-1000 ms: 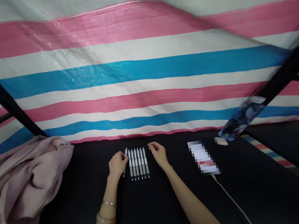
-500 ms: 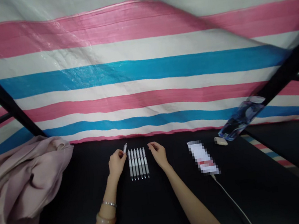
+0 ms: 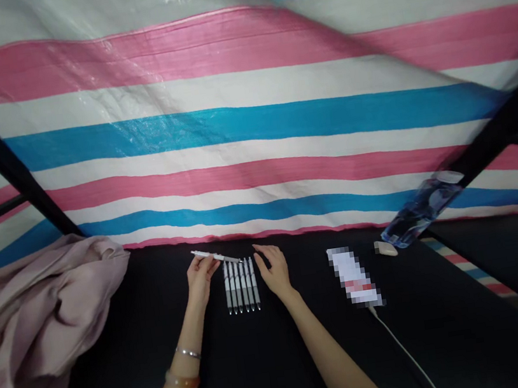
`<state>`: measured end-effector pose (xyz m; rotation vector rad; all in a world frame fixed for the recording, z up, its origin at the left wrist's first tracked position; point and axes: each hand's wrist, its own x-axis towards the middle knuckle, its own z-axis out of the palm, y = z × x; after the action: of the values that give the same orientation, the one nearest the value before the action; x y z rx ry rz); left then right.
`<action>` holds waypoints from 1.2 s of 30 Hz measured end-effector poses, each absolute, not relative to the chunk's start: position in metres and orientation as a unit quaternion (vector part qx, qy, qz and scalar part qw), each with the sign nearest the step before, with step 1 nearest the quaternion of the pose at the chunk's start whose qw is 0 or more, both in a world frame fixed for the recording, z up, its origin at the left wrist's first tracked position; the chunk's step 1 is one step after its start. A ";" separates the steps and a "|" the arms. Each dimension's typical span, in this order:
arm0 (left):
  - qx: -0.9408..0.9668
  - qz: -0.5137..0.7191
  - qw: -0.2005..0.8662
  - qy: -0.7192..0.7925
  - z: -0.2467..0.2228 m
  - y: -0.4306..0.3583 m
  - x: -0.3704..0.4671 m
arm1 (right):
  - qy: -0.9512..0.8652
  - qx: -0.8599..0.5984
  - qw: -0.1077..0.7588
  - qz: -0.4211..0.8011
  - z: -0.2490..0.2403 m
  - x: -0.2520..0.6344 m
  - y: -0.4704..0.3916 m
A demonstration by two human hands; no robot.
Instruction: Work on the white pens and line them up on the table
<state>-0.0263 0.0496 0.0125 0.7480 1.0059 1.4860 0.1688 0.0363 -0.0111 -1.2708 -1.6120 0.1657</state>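
Several white and grey pens point(image 3: 240, 286) lie side by side in a row on the black table point(image 3: 254, 362), tips toward me. At the left of the row, my left hand point(image 3: 201, 278) pinches another white pen point(image 3: 210, 255), held nearly level with one end above the tops of the row. My right hand point(image 3: 273, 269) is just right of the row, thumb and fingers apart, with nothing in it.
A pale pink cloth point(image 3: 54, 312) is heaped at the left. On the right are a blurred-out phone-like object point(image 3: 355, 277) with a white cable point(image 3: 406, 350), a small beige object point(image 3: 386, 248) and a clear bottle point(image 3: 422, 209). A striped sheet point(image 3: 230, 124) hangs behind.
The pen in my left hand has swung from nearly upright to nearly level, its far end pointing right. My right hand's fingers have spread apart.
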 end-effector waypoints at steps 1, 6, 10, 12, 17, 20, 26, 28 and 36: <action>0.323 0.627 0.570 0.422 0.012 0.048 -0.024 | -0.688 -0.521 0.500 0.062 -0.009 0.168 0.035; 0.338 0.611 0.594 0.399 0.014 0.040 -0.010 | -0.749 -0.486 0.446 0.051 -0.007 0.165 0.034; 0.381 0.589 0.587 0.406 0.015 0.036 -0.003 | -0.753 -0.490 0.437 0.047 -0.011 0.165 0.036; 0.404 0.583 0.566 0.421 0.014 0.035 -0.002 | -0.752 -0.492 0.437 0.044 -0.014 0.166 0.038; 0.460 0.592 0.484 0.451 0.009 0.037 -0.003 | -0.755 -0.490 0.434 0.037 -0.019 0.165 0.039; 0.455 0.605 0.462 0.462 0.008 0.038 -0.005 | -0.759 -0.488 0.431 0.032 -0.020 0.164 0.039; 0.413 0.592 0.491 0.488 0.006 0.040 -0.006 | -0.731 -0.501 0.462 0.019 -0.015 0.164 0.036; 0.402 0.593 0.510 0.476 0.006 0.040 -0.006 | -0.726 -0.515 0.455 0.022 -0.013 0.164 0.035; 0.382 0.610 0.500 0.482 0.005 0.044 -0.011 | -0.744 -0.504 0.439 0.014 -0.014 0.163 0.034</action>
<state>-0.0105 0.0440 0.0046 0.9235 1.1660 1.4741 0.1634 0.0339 -0.0135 -1.2520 -1.8491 0.0346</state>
